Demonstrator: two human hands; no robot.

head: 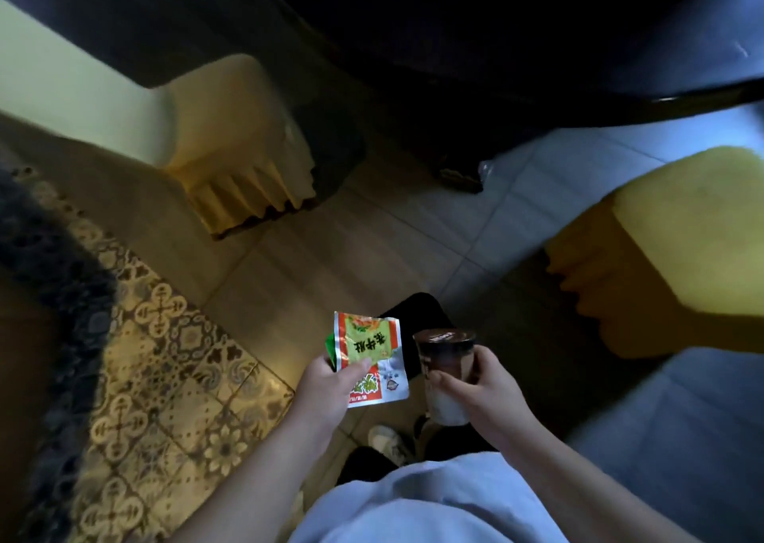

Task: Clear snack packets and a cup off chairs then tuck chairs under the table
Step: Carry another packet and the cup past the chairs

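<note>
Above the floor, the left hand pinches the snack packet; the right hand grips the cup; best carry it upright.

The person wears a pale blue-grey cloth top over the torso, with both forearms bare below it, dark black trousers on the legs, and a white low shoe with a darker sole showing at one foot
</note>
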